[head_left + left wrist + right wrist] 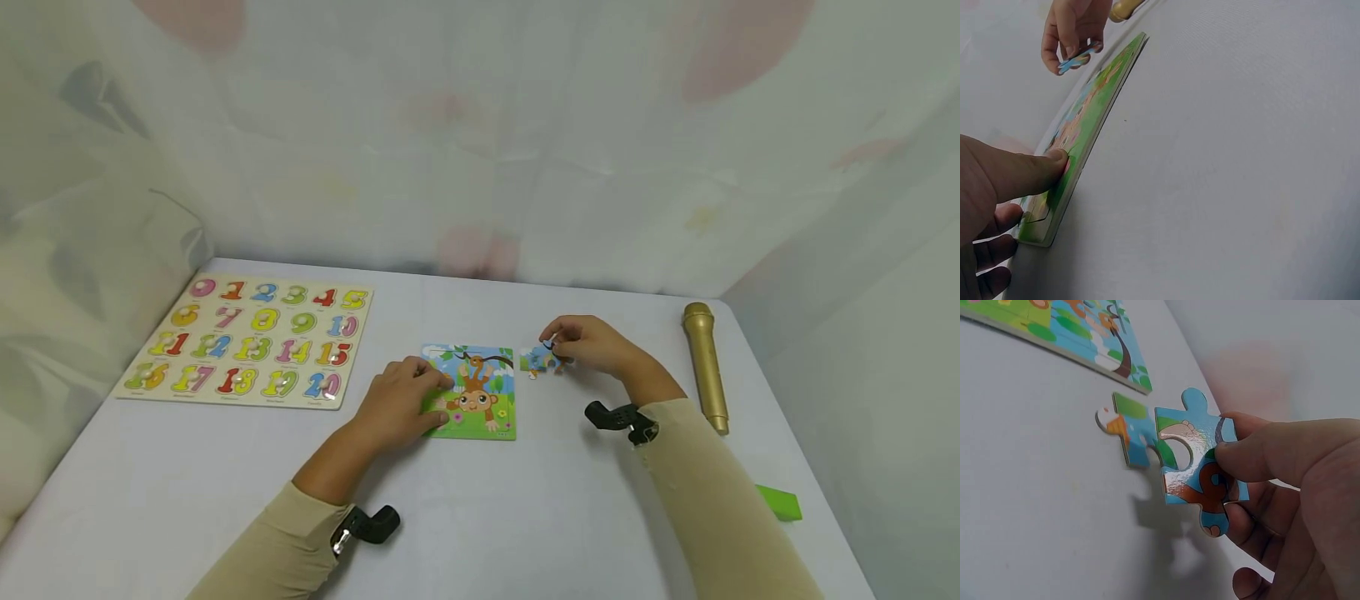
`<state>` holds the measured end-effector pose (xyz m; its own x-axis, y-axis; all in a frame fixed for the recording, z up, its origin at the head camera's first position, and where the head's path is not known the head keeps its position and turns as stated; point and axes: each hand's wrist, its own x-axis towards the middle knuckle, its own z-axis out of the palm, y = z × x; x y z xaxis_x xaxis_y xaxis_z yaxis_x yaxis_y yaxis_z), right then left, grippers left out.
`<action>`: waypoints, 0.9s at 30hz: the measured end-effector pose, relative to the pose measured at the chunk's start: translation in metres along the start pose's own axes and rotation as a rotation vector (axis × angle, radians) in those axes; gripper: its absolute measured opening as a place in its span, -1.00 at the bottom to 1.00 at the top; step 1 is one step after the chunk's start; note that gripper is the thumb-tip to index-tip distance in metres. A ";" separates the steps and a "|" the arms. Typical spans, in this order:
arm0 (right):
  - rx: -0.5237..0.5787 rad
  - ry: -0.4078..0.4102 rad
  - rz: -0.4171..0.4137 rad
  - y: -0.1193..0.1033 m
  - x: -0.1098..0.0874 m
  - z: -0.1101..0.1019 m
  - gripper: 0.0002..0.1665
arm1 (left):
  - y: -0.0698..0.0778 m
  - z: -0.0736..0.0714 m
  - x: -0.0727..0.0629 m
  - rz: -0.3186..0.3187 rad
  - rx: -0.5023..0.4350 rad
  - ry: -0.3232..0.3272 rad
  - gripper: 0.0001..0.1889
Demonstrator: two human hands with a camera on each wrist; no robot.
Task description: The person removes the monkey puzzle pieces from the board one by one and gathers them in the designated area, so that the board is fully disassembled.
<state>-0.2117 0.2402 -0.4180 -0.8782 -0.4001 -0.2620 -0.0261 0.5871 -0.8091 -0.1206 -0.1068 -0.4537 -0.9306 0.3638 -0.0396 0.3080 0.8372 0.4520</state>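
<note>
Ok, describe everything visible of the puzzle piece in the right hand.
The puzzle piece is thin and glossy, perhaps card or wood: light blue with a brown curl, green patches and a pale foot. It has rounded tabs on opposite sides and a round notch. The right hand pinches one edge, holding it tilted above the table, right of the monkey puzzle in the head view.

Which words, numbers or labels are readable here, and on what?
"0 1 2 3 4 5": top row, pale rectangular board with colourful numerals.
"6 7 8 9 10": second row.
"11 12 13 14 15": third row.
"16 17 18 19 20": bottom row.
Too small to read: captions under numerals; corner mark on the square, blue-and-green monkey puzzle.
</note>
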 end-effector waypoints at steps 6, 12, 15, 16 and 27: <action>-0.012 0.002 0.002 0.010 -0.005 -0.008 -0.71 | -0.001 0.001 0.000 0.000 -0.006 -0.004 -0.53; -0.033 0.010 0.008 0.022 -0.008 -0.015 -0.73 | -0.001 0.001 0.000 0.002 -0.006 -0.005 -0.52; -0.039 0.015 0.015 0.028 -0.008 -0.016 -0.74 | -0.002 0.001 0.000 0.002 -0.002 -0.009 -0.52; -0.041 0.019 0.019 0.029 -0.007 -0.015 -0.74 | -0.002 0.000 0.000 0.006 -0.002 -0.008 -0.52; -0.080 0.067 0.035 0.037 -0.006 -0.011 -0.73 | -0.001 -0.002 0.000 0.015 -0.003 -0.011 -0.52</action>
<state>-0.2124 0.2716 -0.4408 -0.9092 -0.3322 -0.2512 -0.0309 0.6553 -0.7547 -0.1206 -0.1081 -0.4525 -0.9236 0.3809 -0.0429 0.3212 0.8303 0.4555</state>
